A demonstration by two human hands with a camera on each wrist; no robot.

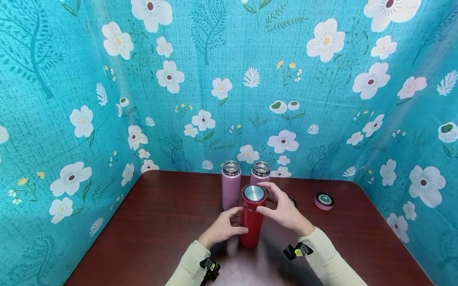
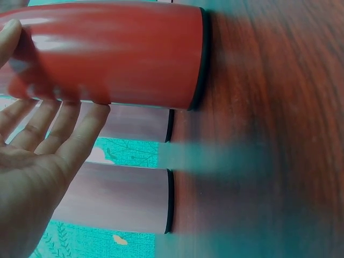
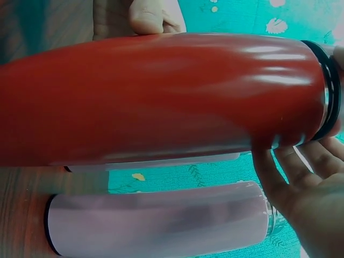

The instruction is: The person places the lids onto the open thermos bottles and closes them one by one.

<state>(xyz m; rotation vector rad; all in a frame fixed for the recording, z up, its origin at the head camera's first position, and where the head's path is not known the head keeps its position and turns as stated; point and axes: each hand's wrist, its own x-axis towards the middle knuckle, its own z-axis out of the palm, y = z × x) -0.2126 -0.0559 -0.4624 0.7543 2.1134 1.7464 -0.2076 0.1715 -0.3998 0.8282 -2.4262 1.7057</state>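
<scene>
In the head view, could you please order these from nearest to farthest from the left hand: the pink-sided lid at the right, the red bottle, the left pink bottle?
From the left hand:
1. Red bottle: in its grasp, just to the right.
2. Left pink bottle: standing behind.
3. Pink-sided lid: well off to the right.

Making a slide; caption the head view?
Fingers grip a capped red bottle, two uncapped lilac bottles behind it.
</scene>
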